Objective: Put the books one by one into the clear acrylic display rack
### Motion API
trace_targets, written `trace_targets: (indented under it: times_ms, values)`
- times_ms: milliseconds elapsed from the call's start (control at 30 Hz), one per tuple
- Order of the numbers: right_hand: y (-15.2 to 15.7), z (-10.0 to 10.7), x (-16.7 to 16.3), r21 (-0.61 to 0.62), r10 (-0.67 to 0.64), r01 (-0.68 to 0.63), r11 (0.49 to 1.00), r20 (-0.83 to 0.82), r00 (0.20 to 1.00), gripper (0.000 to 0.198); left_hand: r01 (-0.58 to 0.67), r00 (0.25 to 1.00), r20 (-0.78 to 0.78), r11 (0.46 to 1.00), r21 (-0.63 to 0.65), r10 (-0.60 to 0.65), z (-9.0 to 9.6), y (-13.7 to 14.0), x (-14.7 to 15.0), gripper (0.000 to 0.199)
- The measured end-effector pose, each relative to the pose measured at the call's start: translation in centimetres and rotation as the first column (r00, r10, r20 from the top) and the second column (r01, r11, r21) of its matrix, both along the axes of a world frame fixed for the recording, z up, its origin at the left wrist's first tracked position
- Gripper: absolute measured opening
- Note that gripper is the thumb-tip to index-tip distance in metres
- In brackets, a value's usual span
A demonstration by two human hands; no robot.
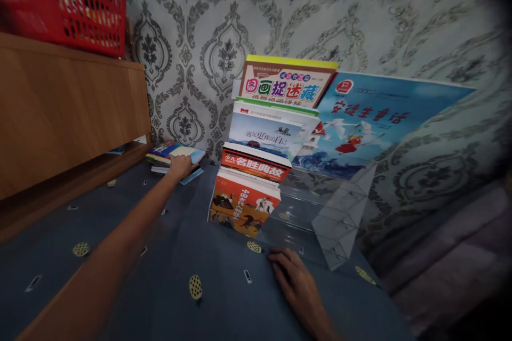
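My left hand [182, 166] reaches far out to a small stack of books [160, 160] by the wall. Its fingers are bent over the near edge of the top book [194, 154], which has a blue and yellow cover. The thumb is hidden. My right hand [294, 277] rests on the dark blue cloth, loosely curved, holding nothing. Just beyond it stands a clear tiered book rack [338, 224]. Its left side holds several books in steps, an orange-red book [244, 205] lowest at the front. A large blue picture book [372, 122] leans at the upper right.
A wooden cabinet [72, 117] stands along the left, with a red plastic basket [84, 8] on top. Patterned wallpaper [224, 37] covers the wall behind. The blue cloth [168, 287] bears yellow pineapple-like prints. Greyish fabric [452, 256] hangs dimly at the right.
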State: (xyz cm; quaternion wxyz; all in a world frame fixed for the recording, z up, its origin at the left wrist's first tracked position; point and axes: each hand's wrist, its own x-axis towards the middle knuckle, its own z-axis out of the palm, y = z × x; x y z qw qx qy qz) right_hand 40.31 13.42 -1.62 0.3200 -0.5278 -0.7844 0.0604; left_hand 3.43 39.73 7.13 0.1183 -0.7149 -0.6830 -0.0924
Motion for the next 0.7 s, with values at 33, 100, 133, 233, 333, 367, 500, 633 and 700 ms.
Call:
trace_targets:
  times_ms: [33, 100, 133, 233, 333, 367, 500, 633, 700]
  values:
    - [0.0, 0.0, 0.0, 0.000, 0.000, 0.000, 1.000, -0.001, 1.000, 0.026, 0.002, 1.000, -0.006, 1.000, -0.001, -0.002, 0.0, 0.1, 0.0, 0.053]
    - [0.0, 0.0, 0.1, -0.001, -0.002, 0.002, 1.000, -0.004, 1.000, 0.025, 0.010, 1.000, -0.018, 1.000, -0.001, -0.010, -0.1, 0.2, 0.0, 0.053]
    - [0.0, 0.0, 0.0, -0.005, -0.003, 0.003, 1.000, -0.005, 1.000, 0.025, 0.014, 1.000, -0.024, 1.000, 0.000, -0.014, -0.2, 0.2, -0.1, 0.054]
    - [-0.1, 0.1, -0.1, -0.029, -0.006, 0.005, 1.000, -0.009, 1.000, 0.025, 0.026, 0.999, -0.044, 1.000, 0.003, -0.025, -0.4, 0.1, -0.3, 0.055]
    - [-0.2, 0.3, -0.2, -0.056, -0.014, 0.013, 0.998, -0.017, 1.000, 0.025, 0.043, 0.997, -0.068, 0.999, 0.005, -0.043, -0.4, -0.4, -0.7, 0.054]
    - [-0.2, 0.4, -0.2, -0.061, -0.015, 0.014, 0.998, -0.017, 1.000, 0.026, 0.054, 0.996, -0.077, 0.999, 0.007, -0.054, -0.4, -0.6, -0.9, 0.053]
    - [-0.2, 0.4, -0.2, -0.066, -0.007, 0.005, 0.998, -0.022, 1.000, 0.026, 0.116, 0.987, -0.115, 0.993, 0.014, -0.114, -0.3, -1.7, -1.9, 0.050]
    - [-0.2, 0.3, -0.3, -0.051, -0.013, 0.011, 0.999, -0.035, 0.999, 0.027, 0.171, 0.973, -0.158, 0.985, 0.013, -0.167, -0.3, -3.1, -2.9, 0.044]
    - [-0.2, 0.4, -0.4, -0.053, -0.016, 0.015, 0.998, -0.033, 0.999, 0.027, 0.193, 0.966, -0.180, 0.981, 0.010, -0.188, -0.3, -3.7, -3.2, 0.044]
